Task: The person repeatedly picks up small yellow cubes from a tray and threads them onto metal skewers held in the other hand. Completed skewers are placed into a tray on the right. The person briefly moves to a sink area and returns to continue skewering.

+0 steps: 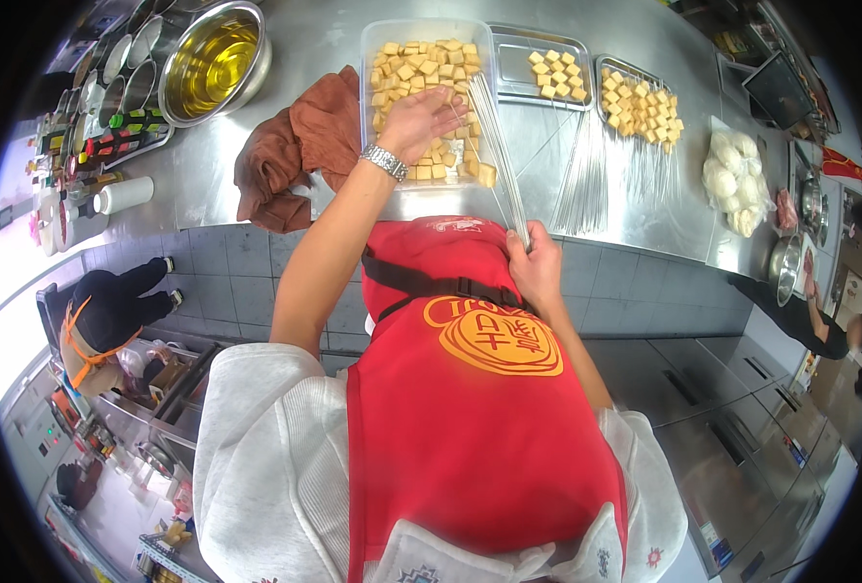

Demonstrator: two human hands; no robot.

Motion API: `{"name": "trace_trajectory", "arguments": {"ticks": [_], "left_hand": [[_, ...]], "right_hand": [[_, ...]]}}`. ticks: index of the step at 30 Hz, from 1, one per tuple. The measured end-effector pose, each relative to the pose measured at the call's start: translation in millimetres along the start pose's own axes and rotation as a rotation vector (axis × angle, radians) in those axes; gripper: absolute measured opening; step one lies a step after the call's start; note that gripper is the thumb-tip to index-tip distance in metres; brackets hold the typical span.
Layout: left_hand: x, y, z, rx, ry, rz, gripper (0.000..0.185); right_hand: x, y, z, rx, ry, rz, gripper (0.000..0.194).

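Note:
My left hand (423,120), with a metal-banded watch (385,162) at the wrist, is over a clear plastic bin (367,44) of yellowish tofu-like cubes (422,65). Its palm is turned partly up; whether a cube is between the fingertips is unclear. In front of the apron, my right hand (536,262) grips the lower ends of a bundle of thin metal skewers (495,146). The bundle's upper ends reach over the bin's right side. One larger-looking cube (487,175) sits near the bin's front right corner, close to a single skewer.
Right of the bin, two metal trays (511,73) (604,65) carry skewered cubes. Loose skewers (584,178) and a bag of white rounds (733,178) lie nearby. To the left are a brown cloth (321,124) and a bowl of yellow oil (216,62). Other people (103,321) (795,313) stand at both sides.

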State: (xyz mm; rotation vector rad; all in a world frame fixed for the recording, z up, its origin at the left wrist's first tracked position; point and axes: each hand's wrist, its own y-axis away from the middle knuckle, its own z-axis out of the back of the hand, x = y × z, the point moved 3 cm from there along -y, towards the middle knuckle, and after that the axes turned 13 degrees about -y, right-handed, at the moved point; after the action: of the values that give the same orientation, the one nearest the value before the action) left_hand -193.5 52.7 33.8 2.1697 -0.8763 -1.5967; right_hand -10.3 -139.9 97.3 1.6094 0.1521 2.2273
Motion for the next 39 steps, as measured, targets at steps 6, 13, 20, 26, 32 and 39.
{"name": "trace_trajectory", "arguments": {"ticks": [6, 13, 20, 26, 32, 39], "left_hand": [[0, 19, -17, 0.086, -0.144, 0.039, 0.024], [23, 33, -38, 0.070, -0.017, 0.051, 0.023], [12, 17, -27, -0.075, 0.181, -0.067, 0.025], [7, 10, -19, -0.144, 0.202, -0.112, 0.025], [-2, 14, -17, -0.131, 0.102, -0.143, 0.025], [-8, 29, -26, 0.031, -0.127, -0.082, 0.022]], "right_hand": [[-8, -1, -2, -0.007, -0.033, 0.011, 0.017], [-7, -8, -6, -0.027, -0.152, -0.043, 0.018], [-6, -1, -6, -0.009, -0.155, -0.001, 0.017], [3, 2, -4, 0.021, -0.118, -0.022, 0.017], [-1, 3, -2, 0.037, -0.122, -0.050, 0.017], [-8, -1, -6, 0.028, -0.193, -0.025, 0.014]]}}
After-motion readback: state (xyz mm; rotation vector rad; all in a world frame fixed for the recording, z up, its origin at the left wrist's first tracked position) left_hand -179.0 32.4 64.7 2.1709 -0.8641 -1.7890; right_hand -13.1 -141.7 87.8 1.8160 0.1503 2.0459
